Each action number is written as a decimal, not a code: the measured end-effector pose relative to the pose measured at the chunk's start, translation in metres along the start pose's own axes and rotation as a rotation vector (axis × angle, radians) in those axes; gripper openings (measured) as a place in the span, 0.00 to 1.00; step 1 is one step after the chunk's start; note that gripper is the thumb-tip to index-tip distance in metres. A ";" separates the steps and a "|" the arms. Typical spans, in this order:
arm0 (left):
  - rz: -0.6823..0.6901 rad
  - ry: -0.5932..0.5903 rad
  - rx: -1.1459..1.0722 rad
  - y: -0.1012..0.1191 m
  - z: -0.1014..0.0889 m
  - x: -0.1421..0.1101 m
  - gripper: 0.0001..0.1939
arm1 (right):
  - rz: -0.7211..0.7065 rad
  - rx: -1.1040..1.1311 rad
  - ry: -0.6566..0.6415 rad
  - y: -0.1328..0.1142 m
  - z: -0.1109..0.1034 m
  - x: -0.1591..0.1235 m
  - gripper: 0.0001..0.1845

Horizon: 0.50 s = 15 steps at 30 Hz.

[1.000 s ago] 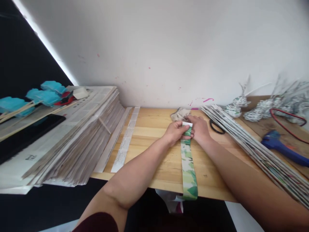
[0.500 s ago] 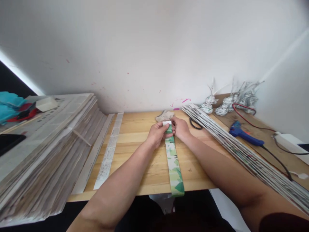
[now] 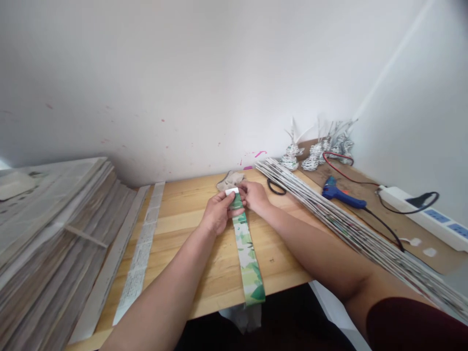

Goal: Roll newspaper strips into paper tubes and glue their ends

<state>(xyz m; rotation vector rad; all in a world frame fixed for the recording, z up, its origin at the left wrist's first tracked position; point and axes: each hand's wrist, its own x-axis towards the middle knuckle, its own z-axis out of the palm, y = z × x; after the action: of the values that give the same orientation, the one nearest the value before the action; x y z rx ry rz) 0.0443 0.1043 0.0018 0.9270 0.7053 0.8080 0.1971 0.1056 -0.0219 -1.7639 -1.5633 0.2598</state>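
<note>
A long paper strip (image 3: 245, 251) with a green and white leafy print lies lengthwise on the wooden table (image 3: 190, 209), its near end hanging just over the front edge. My left hand (image 3: 218, 212) grips the far end, thumb on top near a white band and fingers underneath. At the right edge of that same end, my right hand (image 3: 255, 196) is closed with its fingertips against the paper; part of its grip is hidden. Just beyond the hands lies a crumpled greyish cloth (image 3: 230, 180).
Stacked newspaper strips (image 3: 73, 248) fill the left side, beside single printed strips (image 3: 141, 258). To the right are a bundle of thin paper rods (image 3: 321, 209), a black handle loop (image 3: 277, 187), a blue glue gun (image 3: 343, 196), a power strip (image 3: 420, 204) and woven paper figures (image 3: 290, 157).
The view has swung right, so everything sits further left and more of the power strip shows. Both hands remain at the strip's far end, with little visible movement.
</note>
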 end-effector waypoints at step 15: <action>-0.001 0.032 0.028 0.000 0.003 0.001 0.08 | -0.018 0.317 0.091 0.002 -0.002 0.001 0.19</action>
<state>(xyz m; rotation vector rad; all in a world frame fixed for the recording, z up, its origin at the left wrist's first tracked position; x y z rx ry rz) 0.0467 0.1036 0.0026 0.9409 0.7462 0.8156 0.1998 0.1062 -0.0215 -1.4942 -1.3874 0.3906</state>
